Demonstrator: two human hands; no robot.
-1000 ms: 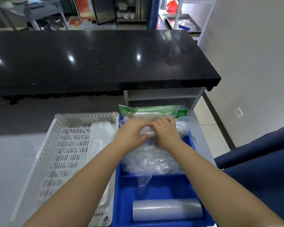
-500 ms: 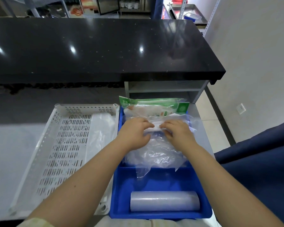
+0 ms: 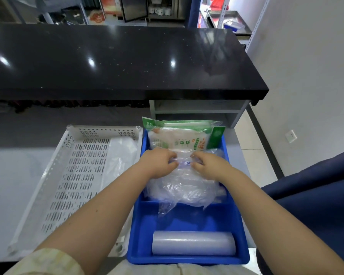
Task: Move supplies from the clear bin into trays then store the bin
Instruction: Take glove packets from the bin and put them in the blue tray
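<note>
Hands first: the left hand [image 3: 159, 162] and right hand [image 3: 209, 165] lie palm-down with curled fingers pressed on a crumpled clear plastic bag [image 3: 184, 187], a narrow gap between them; whether either pinches the film I cannot tell. Bag and hands sit in the far compartment of a glossy blue tray [image 3: 239, 225]. Just beyond the fingertips a green-and-white printed packet [image 3: 179, 135] leans over the tray's far rim, its writing too small to read. Nearer the wrists, past a low divider, lies a smooth translucent film roll [image 3: 193, 243] with bare blue floor around it. Left of the left hand, a white perforated tray [image 3: 75, 169] touches the blue one, mostly open, with thin clear bags [image 3: 121, 155] along its near side.
</note>
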